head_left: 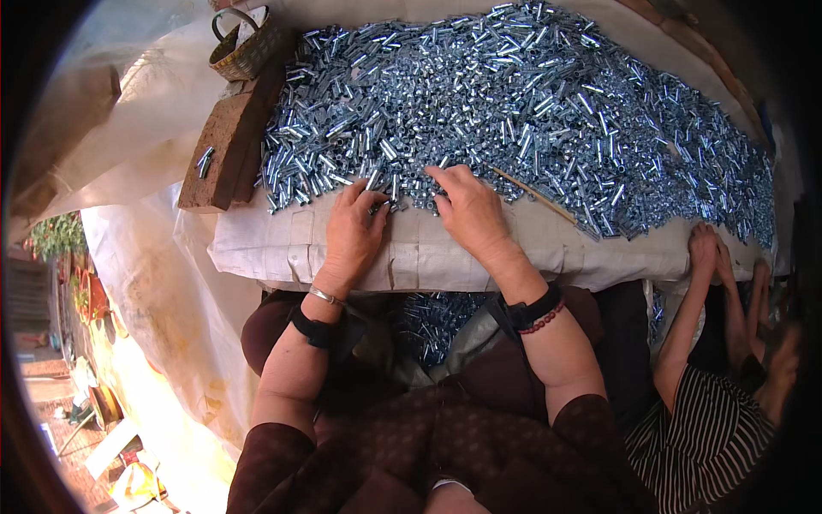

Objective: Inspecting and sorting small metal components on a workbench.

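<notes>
A big heap of shiny metal bolts and nuts (514,103) covers a white cloth (411,244) spread over a raised surface. My left hand (353,230) rests at the heap's near edge, fingers curled over a few small pieces. My right hand (467,206) lies beside it, fingertips pressed into the pieces at the edge. Whether either hand grips a piece is hidden by the fingers. More metal pieces (432,319) lie in a cloth on my lap.
A small woven basket (244,47) stands at the far left on a brown board (227,146). A thin wooden stick (535,195) lies on the heap. Another person's hand (706,248) and striped sleeve (706,437) are at the right.
</notes>
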`<action>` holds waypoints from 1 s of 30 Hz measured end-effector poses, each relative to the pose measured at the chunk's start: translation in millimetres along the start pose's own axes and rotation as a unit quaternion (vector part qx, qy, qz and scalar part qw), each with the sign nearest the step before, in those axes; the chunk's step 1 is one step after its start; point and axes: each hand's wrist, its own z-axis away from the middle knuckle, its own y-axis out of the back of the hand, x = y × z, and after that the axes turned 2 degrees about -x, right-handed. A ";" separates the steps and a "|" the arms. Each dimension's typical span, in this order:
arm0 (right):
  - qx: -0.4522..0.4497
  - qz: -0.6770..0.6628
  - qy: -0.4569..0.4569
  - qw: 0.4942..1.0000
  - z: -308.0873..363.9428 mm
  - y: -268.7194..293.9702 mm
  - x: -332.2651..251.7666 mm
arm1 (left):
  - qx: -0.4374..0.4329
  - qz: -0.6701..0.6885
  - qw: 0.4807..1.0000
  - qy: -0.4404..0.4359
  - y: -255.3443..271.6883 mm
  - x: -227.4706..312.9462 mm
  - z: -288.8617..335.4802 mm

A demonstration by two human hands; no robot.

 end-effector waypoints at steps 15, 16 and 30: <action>0.039 -0.093 -0.146 0.984 13.6 16.5 8.2 | 0.078 -0.017 0.997 -0.023 12.9 -1.8 -1.4; 0.036 -0.094 -0.145 0.984 14.5 15.2 7.9 | 0.078 -0.017 0.997 -0.020 13.0 -1.3 -2.0; 0.008 -0.012 -0.105 0.994 12.6 4.6 3.2 | 0.106 0.116 0.987 0.045 21.8 -1.6 -6.9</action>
